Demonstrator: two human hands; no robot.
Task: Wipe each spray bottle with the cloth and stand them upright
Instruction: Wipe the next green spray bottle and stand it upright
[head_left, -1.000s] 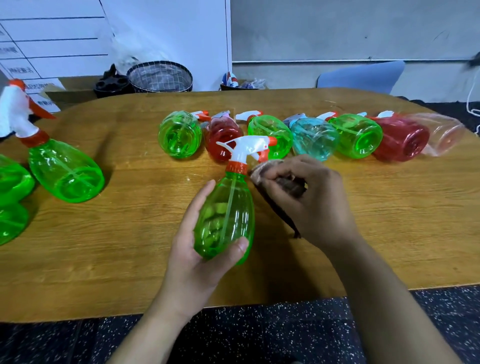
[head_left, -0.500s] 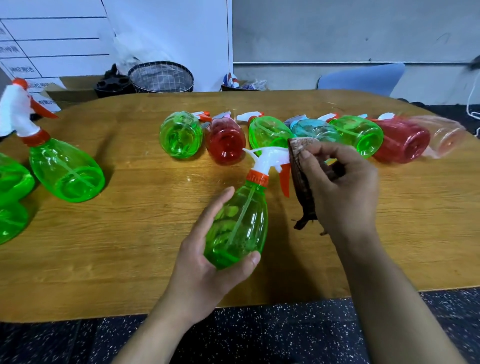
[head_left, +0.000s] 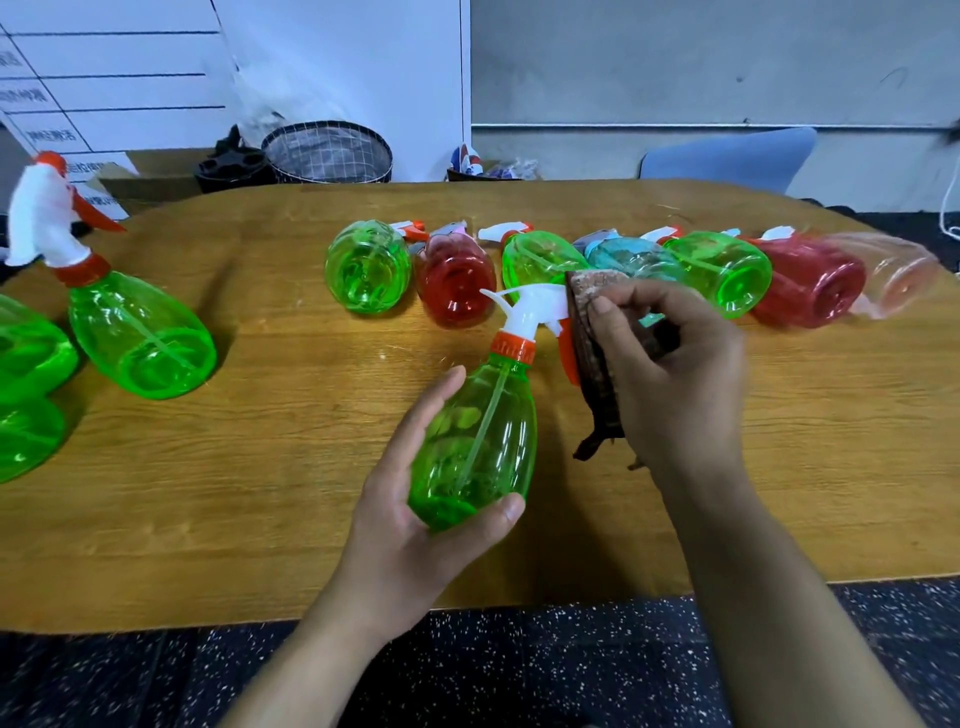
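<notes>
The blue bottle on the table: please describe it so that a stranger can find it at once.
Start at the wooden table and follow the row of bottles lying on their sides along its far part. The blue bottle lies between two green ones, just behind the cloth held in the right hand. It is the only blue one in the row.

Green btl (head_left: 480, 441), orange collar, brown cloth (head_left: 592, 358)

Left hand (head_left: 415, 525) grips a green spray bottle (head_left: 478, 441) by its base, tilted above the wooden table (head_left: 260, 493). Right hand (head_left: 675, 384) holds a brown cloth (head_left: 592, 364) against the bottle's trigger side. Seven bottles lie in a row behind.
</notes>
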